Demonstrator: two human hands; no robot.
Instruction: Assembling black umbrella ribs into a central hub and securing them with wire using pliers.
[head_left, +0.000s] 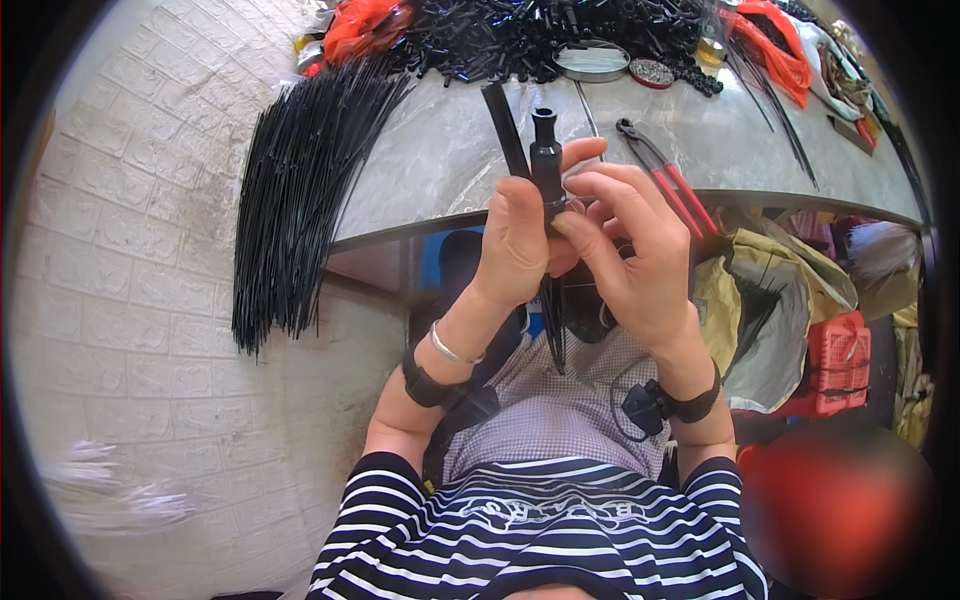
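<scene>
My left hand (514, 245) is closed around a black plastic fitting (545, 165) with a narrow flared top, held upright in front of the table edge. A flat black tube or strip (505, 128) also sticks up from that hand, leaning left. Thin black rods (555, 325) hang below both hands. Close beside it, my right hand (635, 235) pinches with thumb and fingers at the fitting's lower end. What lies in that pinch is too small to make out; a fine wire or clear ring may be there.
Red-handled pincers (672, 185) lie on the grey table (440, 150). A thick bundle of black rods (300, 200) overhangs its left end. Behind are heaped black pieces (480, 45), a round tin (592, 64) and a small red dish (652, 74). Yellowish sacks (735, 300) and a red crate (842, 365) stand right.
</scene>
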